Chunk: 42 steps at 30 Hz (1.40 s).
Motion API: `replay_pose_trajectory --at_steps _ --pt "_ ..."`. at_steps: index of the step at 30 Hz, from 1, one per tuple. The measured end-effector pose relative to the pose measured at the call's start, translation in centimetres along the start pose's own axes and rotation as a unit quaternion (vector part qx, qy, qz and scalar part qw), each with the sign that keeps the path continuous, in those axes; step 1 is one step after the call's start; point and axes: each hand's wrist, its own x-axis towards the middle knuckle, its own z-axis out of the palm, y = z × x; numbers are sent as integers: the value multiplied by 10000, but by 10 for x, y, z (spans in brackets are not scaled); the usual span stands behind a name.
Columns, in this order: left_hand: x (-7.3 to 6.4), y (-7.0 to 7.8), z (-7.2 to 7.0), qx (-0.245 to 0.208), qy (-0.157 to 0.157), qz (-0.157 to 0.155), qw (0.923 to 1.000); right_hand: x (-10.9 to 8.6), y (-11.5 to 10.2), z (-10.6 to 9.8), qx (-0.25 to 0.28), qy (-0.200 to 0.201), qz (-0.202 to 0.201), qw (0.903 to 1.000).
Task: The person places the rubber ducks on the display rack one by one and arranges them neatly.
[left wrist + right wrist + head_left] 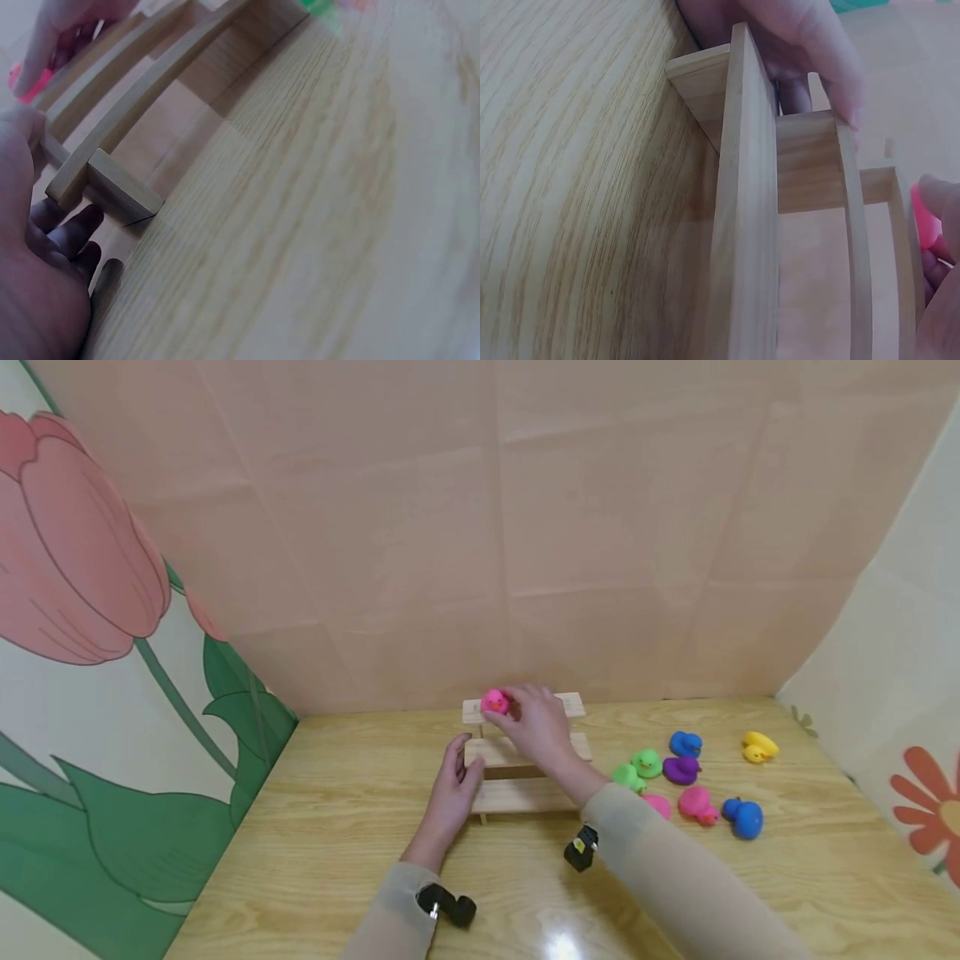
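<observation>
A small wooden shelf of three steps (525, 795) stands on the table. My right hand (538, 722) pinches a pink rubber duck (494, 700) at the left part of the top step, its face turned toward me. Whether the duck's base touches the board is hidden in the head view. At the shelf's left end, my left hand (454, 781) holds the frame. In the right wrist view the left thumb (844, 94) lies against the end of the middle step, and the other fingers curl round the side.
Right of the shelf lie several rubber ducks: green (647, 763), purple (682, 769), blue (686, 744), pink (698, 805), another blue (743, 818) and a yellow one (760, 747) farther right. A pinkish cloth backdrop (495, 527) rises behind the table (337, 860).
</observation>
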Motion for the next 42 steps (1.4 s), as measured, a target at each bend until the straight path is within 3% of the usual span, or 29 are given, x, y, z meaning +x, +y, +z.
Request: replay_pose_trajectory --at_steps 9,27,35,42 --pt "-1 0 1 75 -47 -6 10000 -1 0 3 -361 42 29 9993" --pt "-2 -1 0 247 -213 -57 9995 -1 -3 4 -473 147 131 9987" --pt "-1 -1 -2 308 -243 -43 9992 0 2 -3 -140 -136 10 9998" --pt "-2 0 -2 409 -241 -124 9988 -7 9 -24 254 -178 -5 9995"
